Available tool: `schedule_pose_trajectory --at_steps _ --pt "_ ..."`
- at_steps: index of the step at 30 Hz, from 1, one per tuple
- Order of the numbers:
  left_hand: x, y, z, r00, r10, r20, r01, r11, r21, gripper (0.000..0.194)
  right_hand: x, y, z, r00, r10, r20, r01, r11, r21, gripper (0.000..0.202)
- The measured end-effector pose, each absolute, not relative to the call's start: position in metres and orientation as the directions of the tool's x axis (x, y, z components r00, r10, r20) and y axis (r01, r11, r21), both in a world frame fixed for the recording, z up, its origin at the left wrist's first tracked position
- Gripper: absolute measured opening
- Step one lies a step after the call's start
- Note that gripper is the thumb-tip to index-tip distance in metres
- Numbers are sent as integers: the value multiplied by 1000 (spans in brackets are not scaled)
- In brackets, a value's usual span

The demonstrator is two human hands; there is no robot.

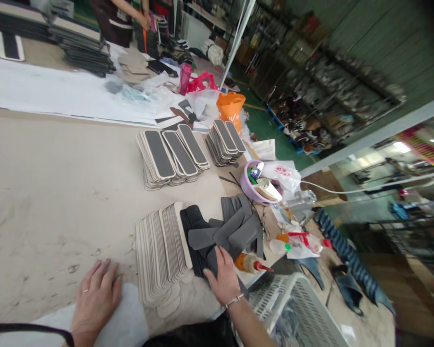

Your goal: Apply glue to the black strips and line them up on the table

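Observation:
My left hand (97,298), with a ring on one finger, rests flat on the table at the lower left, beside a sheet of white paper (128,308). It holds nothing. My right hand (224,277), with a bracelet at the wrist, lies on dark grey rounded strips (234,230), its fingers stretched and thumb apart. Whether a strip is under its fingertips is hidden. Between the hands, pale rounded panels (162,246) lie fanned in overlapping rows. Black strips (193,219) lie against their right side. Farther back sit stacks of pale-edged panels with grey centres (161,154).
Right of the strips lies an orange bottle with a red nozzle (251,263). A purple basin (251,189) stands behind it, and a pale plastic crate (292,308) is at the lower right. Another person's hand (143,20) shows across the table, near dark stacks (85,48).

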State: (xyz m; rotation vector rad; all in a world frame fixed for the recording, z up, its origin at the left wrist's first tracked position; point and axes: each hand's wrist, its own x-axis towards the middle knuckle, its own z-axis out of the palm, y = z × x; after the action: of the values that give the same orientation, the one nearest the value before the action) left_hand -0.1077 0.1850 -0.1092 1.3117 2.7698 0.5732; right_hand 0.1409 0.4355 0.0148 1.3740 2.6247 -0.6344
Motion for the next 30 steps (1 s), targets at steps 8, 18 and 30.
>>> schedule_pose_trajectory --at_steps 8,18,30 --pt "-107 186 -105 -654 743 141 734 579 355 34 181 400 -19 -276 797 -537 927 368 69 94" --pt "-104 190 -99 -668 723 178 726 580 370 36 157 437 0 -398 724 -564 910 389 -143 58" --pt "-107 187 -105 -648 738 188 749 573 333 34 97 463 -4 -515 679 -523 843 293 -451 34"
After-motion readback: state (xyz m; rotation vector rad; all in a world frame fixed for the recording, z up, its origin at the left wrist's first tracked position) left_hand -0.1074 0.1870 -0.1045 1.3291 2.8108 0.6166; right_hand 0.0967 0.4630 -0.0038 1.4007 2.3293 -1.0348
